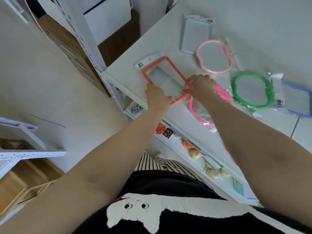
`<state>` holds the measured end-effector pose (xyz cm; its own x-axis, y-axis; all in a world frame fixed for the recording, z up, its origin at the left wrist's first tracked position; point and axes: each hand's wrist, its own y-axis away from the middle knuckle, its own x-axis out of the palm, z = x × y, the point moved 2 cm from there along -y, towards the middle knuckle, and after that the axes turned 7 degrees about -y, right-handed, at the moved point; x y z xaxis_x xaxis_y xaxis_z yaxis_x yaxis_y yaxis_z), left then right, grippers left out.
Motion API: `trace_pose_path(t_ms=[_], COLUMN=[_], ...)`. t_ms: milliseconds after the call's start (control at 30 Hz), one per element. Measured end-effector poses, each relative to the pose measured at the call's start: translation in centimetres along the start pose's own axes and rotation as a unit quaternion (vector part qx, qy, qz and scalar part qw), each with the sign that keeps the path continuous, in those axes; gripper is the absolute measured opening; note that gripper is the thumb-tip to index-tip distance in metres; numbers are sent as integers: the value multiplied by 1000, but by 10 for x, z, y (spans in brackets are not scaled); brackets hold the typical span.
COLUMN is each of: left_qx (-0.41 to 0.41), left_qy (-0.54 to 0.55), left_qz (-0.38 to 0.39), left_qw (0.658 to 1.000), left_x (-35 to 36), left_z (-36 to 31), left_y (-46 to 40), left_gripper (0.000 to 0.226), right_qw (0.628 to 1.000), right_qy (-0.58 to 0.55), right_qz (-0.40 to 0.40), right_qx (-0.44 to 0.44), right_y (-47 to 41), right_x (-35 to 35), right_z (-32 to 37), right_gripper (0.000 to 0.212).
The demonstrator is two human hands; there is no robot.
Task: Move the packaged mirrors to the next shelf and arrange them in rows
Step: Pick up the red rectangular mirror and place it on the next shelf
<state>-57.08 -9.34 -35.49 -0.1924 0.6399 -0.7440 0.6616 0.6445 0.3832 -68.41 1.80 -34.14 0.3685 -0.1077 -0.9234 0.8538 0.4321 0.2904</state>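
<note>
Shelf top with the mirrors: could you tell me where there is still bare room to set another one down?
Bare shelf top lies behind the pale blue mirror and light pink mirror, and between the orange mirror and those two. The right side is crowded: green mirror, blue-framed mirror, hot pink mirror overlap.

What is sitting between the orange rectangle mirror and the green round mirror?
In the head view, the right hand and a hot-pink round-framed packaged mirror lie between the orange rectangular-framed mirror and the green round-framed mirror.
</note>
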Motion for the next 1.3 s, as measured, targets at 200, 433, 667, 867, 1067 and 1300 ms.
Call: trace_pose_path(t_ms=[200,433,667,867,1067,1300], left_qx=[-91,-48,95,198,270,332], left_qy=[210,301,271,205,132,66], left_qz=[5,35,139,240,373,390], left_qw=[973,952,948,928,878,856], left_x=[-16,-69,-79,-48,8,93], left_z=[7,-15,-46,-46,-46,-64], left_y=[-5,5,42,102,184,299], left_gripper=[27,29,21,28,29,36], right_qw=[986,894,806,733,679,622], right_qy=[-163,-439,-559,-600,-604,-593], right_qz=[14,-60,-138,-223,-288,-353], right_qx=[18,63,135,229,302,370], right_y=[-8,16,101,215,332,461], right_x=[-2,-45,-61,-44,-21,5], right_z=[3,14,-17,-45,-91,-162], right_gripper=[40,22,20,24,27,24])
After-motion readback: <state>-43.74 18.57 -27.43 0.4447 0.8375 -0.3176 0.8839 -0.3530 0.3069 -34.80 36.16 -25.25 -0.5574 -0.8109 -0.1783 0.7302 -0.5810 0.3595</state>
